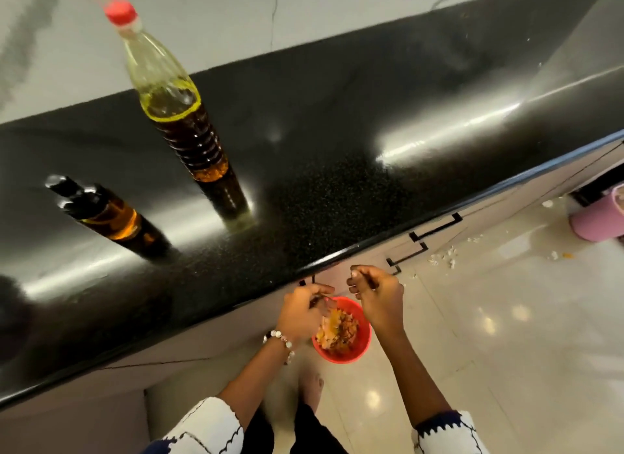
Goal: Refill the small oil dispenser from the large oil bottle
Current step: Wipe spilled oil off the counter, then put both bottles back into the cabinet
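Observation:
The large oil bottle (182, 116), clear plastic with a red cap and amber oil, stands upright on the black countertop (337, 170). To its left stands the small oil dispenser (111, 217), dark glass with a black top and some amber oil inside. Both hands are off the counter, below its front edge and over a red bowl (359, 347). My left hand (304, 313), with a bead bracelet at the wrist, pinches a small thin scrap above the bowl. My right hand (378, 295) has its fingers curled; whether it holds anything is unclear.
The red bowl sits on the glossy tiled floor (489, 318) and holds orange and brown scraps. Cabinet drawers with black handles (435, 229) run under the counter. A pink bin (597, 220) stands at the right, with white crumbs scattered on the floor near it.

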`<act>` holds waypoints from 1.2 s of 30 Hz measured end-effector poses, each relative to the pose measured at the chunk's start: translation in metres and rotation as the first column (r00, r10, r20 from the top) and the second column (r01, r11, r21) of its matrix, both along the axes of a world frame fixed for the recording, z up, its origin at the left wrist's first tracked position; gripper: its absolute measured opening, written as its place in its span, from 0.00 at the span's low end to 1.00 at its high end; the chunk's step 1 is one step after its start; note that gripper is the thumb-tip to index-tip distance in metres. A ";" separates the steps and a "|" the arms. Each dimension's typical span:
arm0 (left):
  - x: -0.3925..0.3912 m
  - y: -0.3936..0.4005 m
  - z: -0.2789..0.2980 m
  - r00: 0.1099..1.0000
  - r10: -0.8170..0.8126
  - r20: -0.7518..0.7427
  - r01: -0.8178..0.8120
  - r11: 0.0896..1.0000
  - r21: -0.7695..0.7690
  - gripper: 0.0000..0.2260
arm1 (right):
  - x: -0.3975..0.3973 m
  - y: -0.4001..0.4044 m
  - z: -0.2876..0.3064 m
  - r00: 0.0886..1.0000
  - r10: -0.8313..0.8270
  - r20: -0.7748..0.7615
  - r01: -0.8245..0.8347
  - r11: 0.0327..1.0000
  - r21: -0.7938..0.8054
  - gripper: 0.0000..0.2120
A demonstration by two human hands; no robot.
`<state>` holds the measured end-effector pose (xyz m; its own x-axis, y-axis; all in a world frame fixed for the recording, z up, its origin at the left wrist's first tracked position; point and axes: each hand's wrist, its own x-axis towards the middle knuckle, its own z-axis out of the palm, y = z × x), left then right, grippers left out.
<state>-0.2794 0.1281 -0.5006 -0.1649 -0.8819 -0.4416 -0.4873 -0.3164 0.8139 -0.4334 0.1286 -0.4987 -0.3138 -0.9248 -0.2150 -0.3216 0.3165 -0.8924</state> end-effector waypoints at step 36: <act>0.265 -0.153 0.521 0.404 0.907 0.122 0.412 -0.061 -0.909 0.24 | 0.223 -0.221 0.513 0.478 0.623 0.619 -0.168 0.756 -0.632 0.16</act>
